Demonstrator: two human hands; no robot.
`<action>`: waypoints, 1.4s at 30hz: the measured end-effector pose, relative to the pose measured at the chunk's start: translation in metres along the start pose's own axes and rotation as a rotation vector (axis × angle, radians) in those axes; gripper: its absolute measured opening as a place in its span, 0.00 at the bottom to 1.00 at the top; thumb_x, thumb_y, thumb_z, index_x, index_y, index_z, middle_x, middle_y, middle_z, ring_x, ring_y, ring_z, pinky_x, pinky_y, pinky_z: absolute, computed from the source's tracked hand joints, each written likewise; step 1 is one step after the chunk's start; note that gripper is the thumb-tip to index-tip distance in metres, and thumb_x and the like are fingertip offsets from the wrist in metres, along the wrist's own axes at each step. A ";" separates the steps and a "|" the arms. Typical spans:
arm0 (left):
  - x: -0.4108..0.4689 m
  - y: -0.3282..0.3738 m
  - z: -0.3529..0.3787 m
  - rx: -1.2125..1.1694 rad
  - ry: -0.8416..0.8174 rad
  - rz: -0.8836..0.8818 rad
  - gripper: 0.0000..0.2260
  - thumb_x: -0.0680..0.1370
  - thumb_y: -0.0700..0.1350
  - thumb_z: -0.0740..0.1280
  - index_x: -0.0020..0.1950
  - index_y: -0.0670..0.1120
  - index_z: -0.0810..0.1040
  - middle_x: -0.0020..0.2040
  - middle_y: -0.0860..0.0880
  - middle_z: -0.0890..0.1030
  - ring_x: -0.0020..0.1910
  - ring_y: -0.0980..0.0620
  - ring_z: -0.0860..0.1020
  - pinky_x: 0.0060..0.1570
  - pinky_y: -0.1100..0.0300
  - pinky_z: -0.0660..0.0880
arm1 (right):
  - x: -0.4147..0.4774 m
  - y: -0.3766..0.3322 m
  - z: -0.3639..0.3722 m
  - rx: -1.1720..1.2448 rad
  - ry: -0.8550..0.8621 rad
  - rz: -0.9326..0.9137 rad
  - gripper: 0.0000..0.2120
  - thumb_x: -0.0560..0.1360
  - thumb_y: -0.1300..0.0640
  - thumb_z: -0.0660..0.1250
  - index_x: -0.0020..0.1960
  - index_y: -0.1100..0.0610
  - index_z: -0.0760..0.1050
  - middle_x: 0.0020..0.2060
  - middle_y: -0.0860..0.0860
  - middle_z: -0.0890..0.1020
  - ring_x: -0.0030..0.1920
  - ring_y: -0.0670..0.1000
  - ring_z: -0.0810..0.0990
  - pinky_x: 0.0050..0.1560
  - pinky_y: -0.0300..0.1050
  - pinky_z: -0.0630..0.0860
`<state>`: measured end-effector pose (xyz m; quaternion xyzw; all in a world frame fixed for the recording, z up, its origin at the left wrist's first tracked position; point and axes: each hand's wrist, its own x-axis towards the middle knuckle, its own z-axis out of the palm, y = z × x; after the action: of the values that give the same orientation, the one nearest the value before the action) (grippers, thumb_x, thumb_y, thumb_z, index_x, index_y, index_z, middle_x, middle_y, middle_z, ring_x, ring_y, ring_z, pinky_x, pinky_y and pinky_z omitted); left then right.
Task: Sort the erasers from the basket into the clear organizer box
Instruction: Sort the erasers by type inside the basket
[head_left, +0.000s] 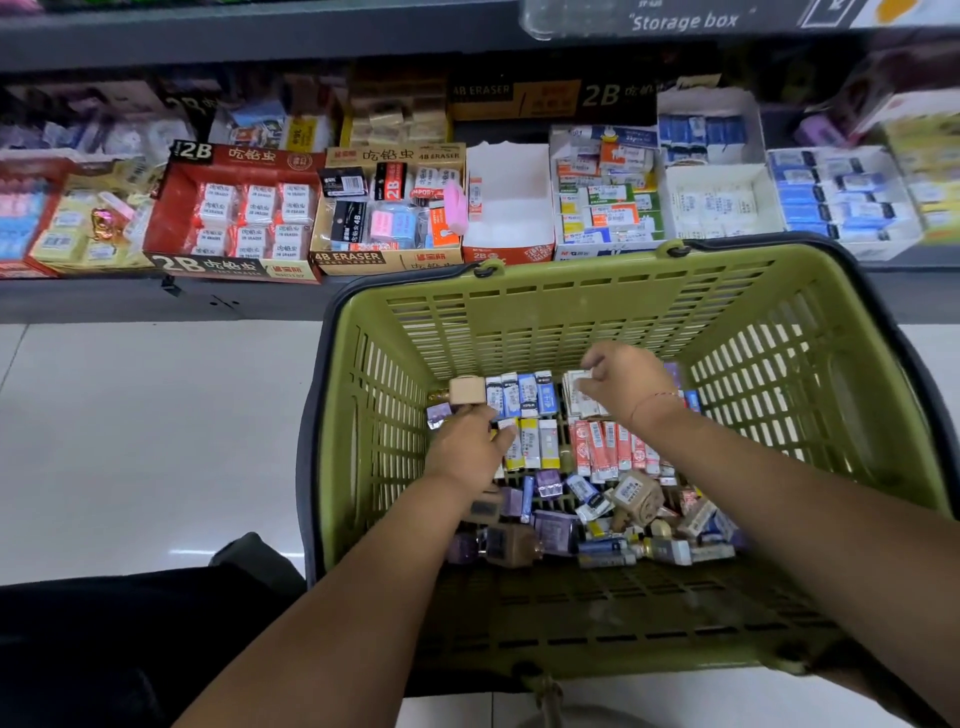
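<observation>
A green plastic basket (571, 312) stands on the floor below a shelf. On its bottom lie rows of blue-and-white erasers (524, 395), yellow-and-white erasers (537, 441) and red-and-white erasers (602, 447), with a loose pile of mixed erasers (597, 519) nearer to me. My left hand (465, 452) is down in the basket's left side and its fingers hold a tan block eraser (467, 391). My right hand (623, 384) reaches in at the far side, fingers curled and pinching a stack of white-wrapped erasers (579, 397). No clear organizer box can be made out among the cartons.
The shelf behind the basket holds open cartons of erasers: a red 2B carton (234, 218), a 4B carton (387, 208), a nearly empty white carton (509, 208) and blue-and-white packs (841, 197). A clear plastic piece with a "Storage box" label (680, 21) hangs at the top edge. White floor tiles (156, 426) lie to the left.
</observation>
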<state>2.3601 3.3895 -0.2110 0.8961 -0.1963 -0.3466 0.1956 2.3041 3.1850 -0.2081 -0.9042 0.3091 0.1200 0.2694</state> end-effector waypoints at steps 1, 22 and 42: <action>-0.002 0.001 0.000 -0.002 -0.023 0.013 0.18 0.80 0.54 0.62 0.65 0.44 0.75 0.61 0.45 0.78 0.57 0.45 0.77 0.57 0.52 0.74 | -0.002 0.011 -0.003 -0.022 0.007 0.008 0.12 0.72 0.51 0.71 0.53 0.52 0.76 0.48 0.49 0.77 0.46 0.50 0.76 0.43 0.41 0.71; 0.046 0.094 0.040 0.214 0.007 0.106 0.29 0.74 0.50 0.73 0.70 0.42 0.65 0.59 0.40 0.77 0.59 0.41 0.76 0.53 0.51 0.74 | 0.000 0.063 0.005 0.056 -0.040 0.047 0.37 0.66 0.50 0.77 0.69 0.52 0.63 0.62 0.54 0.75 0.60 0.56 0.75 0.55 0.47 0.73; -0.005 0.035 0.009 0.232 -0.510 0.242 0.15 0.77 0.56 0.66 0.54 0.46 0.80 0.52 0.47 0.81 0.51 0.50 0.78 0.47 0.59 0.73 | -0.061 0.039 0.005 -0.160 -0.542 -0.308 0.07 0.73 0.53 0.71 0.50 0.49 0.76 0.43 0.37 0.75 0.48 0.45 0.77 0.39 0.33 0.69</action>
<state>2.3431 3.3608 -0.1971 0.7667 -0.3825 -0.5099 0.0763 2.2315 3.1921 -0.2048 -0.8938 0.0754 0.3380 0.2850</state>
